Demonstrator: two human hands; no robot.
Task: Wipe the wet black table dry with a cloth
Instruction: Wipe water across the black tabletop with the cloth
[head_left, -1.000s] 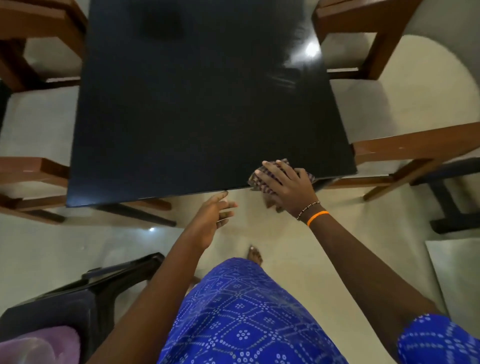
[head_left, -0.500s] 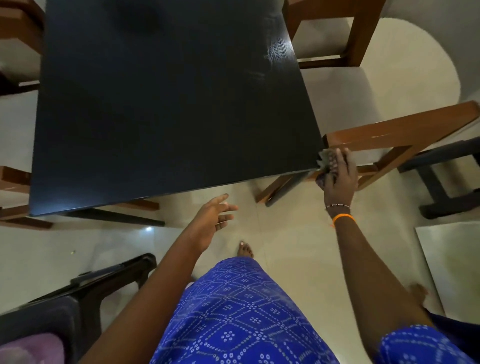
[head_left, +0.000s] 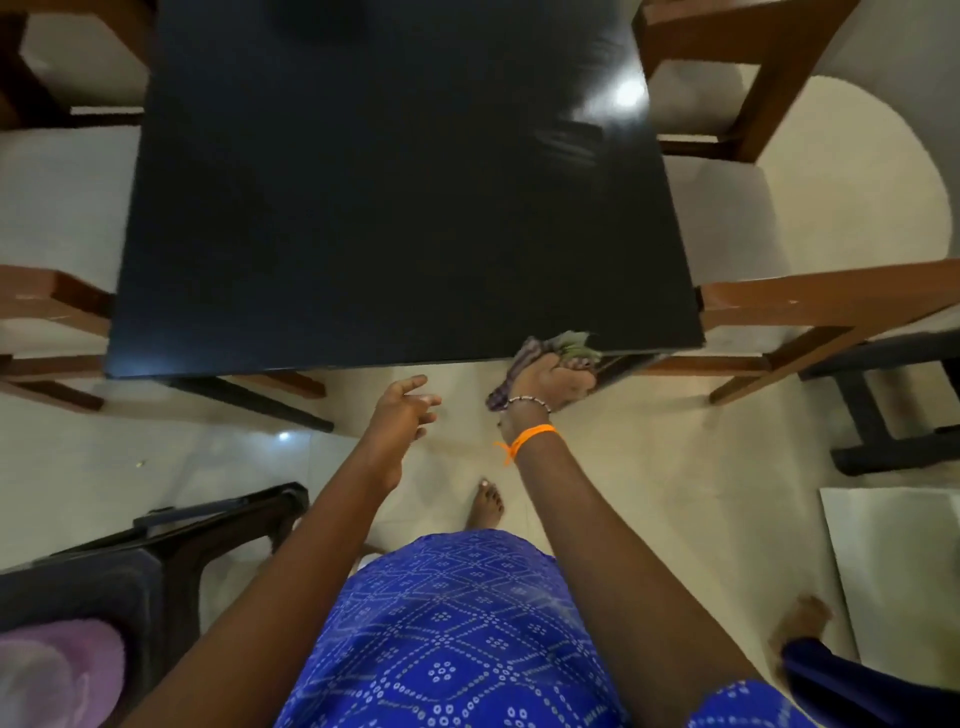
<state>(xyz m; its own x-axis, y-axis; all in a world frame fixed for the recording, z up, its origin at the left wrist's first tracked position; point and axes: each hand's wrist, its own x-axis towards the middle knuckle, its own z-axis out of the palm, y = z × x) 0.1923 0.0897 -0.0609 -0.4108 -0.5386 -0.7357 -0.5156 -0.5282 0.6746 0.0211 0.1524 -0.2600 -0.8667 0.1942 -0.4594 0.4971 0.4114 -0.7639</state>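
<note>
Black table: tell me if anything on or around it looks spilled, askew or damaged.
Nothing is damaged or askew. The black table shows faint streaks near its far right corner, by the light glare, which may be leftover moisture. The right hand holds the cloth at the near edge; the left hand hangs open, empty.

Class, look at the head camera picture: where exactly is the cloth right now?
The cloth is bunched in the right hand at the near edge of the black table, close to its right corner; the empty left hand hovers beside it.

Wooden chairs (head_left: 810, 306), black chair (head_left: 171, 551)
</note>
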